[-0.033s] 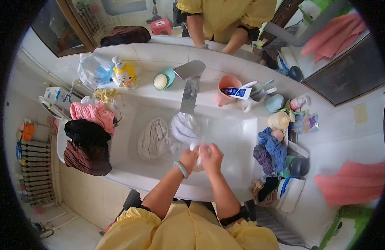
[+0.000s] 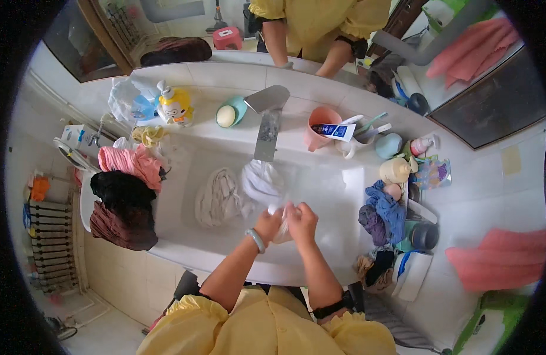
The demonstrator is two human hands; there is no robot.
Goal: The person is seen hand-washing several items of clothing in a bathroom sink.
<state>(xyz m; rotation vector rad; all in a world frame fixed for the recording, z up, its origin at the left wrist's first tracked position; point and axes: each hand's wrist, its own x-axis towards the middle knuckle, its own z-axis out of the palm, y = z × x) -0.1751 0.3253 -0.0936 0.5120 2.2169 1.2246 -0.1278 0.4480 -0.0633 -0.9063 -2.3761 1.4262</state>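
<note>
Near the front of a white sink basin, my left hand and my right hand are close together. Both are closed on a white cloth, a bit of which hangs between them. A pale bangle circles my left wrist. Just beyond my hands, under the faucet, a bunched white garment lies in the basin. To its left sits an off-white crumpled garment. What kind of garment I hold is hidden by my fingers.
Dark, brown and pink clothes pile on the left rim. Blue and purple clothes and bottles crowd the right. Along the back stand a yellow pump bottle, a soap dish and a pink cup. A mirror is behind.
My hands have shifted slightly, and a little more of the white cloth shows below and between them. The other things stay in place.
</note>
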